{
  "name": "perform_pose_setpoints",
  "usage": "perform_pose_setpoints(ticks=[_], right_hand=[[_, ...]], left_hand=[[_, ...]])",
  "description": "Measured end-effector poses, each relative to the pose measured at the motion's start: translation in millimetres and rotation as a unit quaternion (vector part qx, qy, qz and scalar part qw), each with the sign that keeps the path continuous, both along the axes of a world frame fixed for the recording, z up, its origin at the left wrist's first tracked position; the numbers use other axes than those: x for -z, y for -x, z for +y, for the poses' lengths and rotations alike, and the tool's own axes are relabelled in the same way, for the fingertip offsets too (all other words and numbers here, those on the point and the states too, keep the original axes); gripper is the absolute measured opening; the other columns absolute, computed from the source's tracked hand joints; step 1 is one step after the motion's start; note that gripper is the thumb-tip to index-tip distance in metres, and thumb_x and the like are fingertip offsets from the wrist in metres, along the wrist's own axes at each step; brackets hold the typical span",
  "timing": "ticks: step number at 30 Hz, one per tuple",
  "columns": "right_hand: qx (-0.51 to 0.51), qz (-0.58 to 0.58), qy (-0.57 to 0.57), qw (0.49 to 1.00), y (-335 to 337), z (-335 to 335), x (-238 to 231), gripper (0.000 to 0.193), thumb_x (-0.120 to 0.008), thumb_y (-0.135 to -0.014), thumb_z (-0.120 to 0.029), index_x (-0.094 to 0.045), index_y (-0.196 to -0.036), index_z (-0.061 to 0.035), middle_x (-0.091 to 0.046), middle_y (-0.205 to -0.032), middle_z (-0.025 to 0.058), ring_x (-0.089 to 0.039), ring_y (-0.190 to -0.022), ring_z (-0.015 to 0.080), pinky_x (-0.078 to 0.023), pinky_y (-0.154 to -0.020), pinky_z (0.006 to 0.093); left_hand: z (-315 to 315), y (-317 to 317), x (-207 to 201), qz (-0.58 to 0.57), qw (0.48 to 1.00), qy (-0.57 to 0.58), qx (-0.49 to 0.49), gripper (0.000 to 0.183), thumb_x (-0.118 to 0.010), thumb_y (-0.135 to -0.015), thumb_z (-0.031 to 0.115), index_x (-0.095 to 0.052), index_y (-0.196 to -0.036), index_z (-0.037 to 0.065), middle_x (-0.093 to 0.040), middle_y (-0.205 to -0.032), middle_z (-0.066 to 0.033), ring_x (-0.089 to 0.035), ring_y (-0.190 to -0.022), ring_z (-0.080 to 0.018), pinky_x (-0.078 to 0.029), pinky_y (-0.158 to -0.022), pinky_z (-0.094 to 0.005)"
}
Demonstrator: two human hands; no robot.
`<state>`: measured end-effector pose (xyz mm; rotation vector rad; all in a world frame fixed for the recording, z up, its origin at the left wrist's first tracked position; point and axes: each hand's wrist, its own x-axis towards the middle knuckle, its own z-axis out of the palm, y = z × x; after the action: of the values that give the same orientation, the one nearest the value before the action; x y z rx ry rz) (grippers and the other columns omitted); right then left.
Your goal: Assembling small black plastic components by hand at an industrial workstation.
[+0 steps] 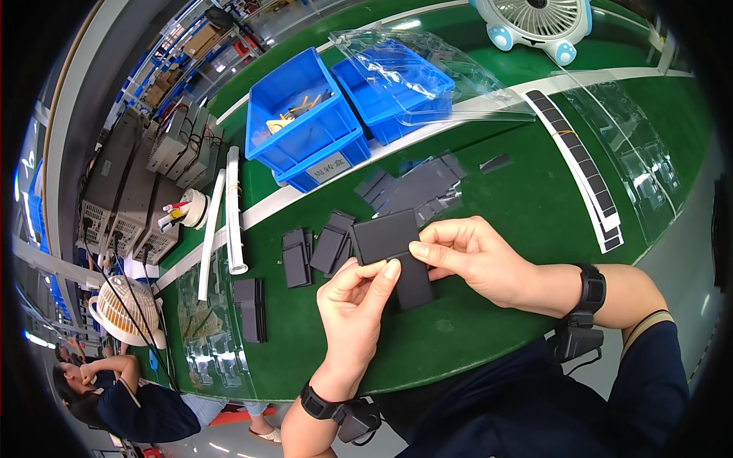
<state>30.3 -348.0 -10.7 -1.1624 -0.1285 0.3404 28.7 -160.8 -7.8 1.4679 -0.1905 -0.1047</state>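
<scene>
A flat black rectangular block point(384, 233) is held up in front of me between both hands. My left hand point(350, 309) pinches its lower edge with thumb and fingertips. My right hand point(485, 258) is closed on its right side, thumb on top. Below it a second black block point(414, 284) lies on the green table, partly covered by the held one. Left of my hands lie more black blocks: a tilted group point(333, 243), a pair point(295, 259) and a stack point(249, 309). Beyond the held block, thin dark sheets point(421, 187) overlap on the table.
Two blue bins point(305, 145) stand at the back, with a clear plastic tray point(466, 76) over one. A strip of black labels point(580, 164) lies right. White rolls point(234, 206), grey instruments point(114, 191) and a fan point(126, 309) are left; another person point(145, 404) sits lower left.
</scene>
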Motion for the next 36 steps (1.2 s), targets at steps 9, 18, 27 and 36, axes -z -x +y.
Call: perform_pose_setpoints(ticks=[9, 18, 27, 36], right_hand=[[0.004, -0.056, 0.055, 0.997, -4, -3, 9, 0.021, -0.064, -0.095, -0.018, -0.062, -0.078, -0.0057, -0.060, -0.075, -0.0047, -0.054, -0.074, 0.0012, -0.045, -0.066, 0.0208], [0.012, -0.045, 0.015, 0.999, -3, -4, -3, 0.018, -0.060, -0.097, -0.018, -0.067, -0.101, -0.0022, -0.066, -0.092, 0.0011, -0.060, -0.087, 0.0051, -0.050, -0.077, 0.0236], [0.019, -0.116, 0.077, 0.990, 16, 2, 1, 0.050, -0.055, -0.094, -0.001, -0.042, -0.143, -0.0019, -0.066, -0.108, 0.0082, -0.058, -0.095, 0.0077, -0.051, -0.077, 0.0225], [0.027, -0.156, 0.209, 0.965, 16, 3, -4, 0.050, -0.061, -0.093, -0.005, -0.046, -0.140, -0.0028, -0.059, -0.110, 0.0057, -0.058, -0.094, 0.0105, -0.055, -0.074, 0.0254]], left_hand=[[-5, -1, 3, -0.035, 0.999, -0.004, 0.002, 0.010, -0.069, -0.089, 0.004, -0.071, -0.095, -0.003, -0.065, -0.085, -0.0011, -0.061, -0.079, -0.0055, -0.050, -0.072, -0.0199], [-1, -3, 1, 0.118, 0.990, 0.033, 0.068, 0.013, -0.070, -0.088, 0.004, -0.069, -0.101, 0.003, -0.070, -0.093, -0.0044, -0.065, -0.081, -0.0074, -0.053, -0.075, -0.0226], [3, -6, 3, 0.074, 0.992, 0.092, 0.031, 0.007, -0.069, -0.087, 0.000, -0.068, -0.092, 0.004, -0.071, -0.093, -0.0058, -0.065, -0.084, -0.0084, -0.052, -0.078, -0.0227], [2, -9, 4, 0.084, 0.994, 0.061, 0.036, 0.006, -0.070, -0.086, 0.000, -0.068, -0.091, 0.004, -0.071, -0.093, -0.0058, -0.065, -0.083, -0.0083, -0.052, -0.078, -0.0222]])
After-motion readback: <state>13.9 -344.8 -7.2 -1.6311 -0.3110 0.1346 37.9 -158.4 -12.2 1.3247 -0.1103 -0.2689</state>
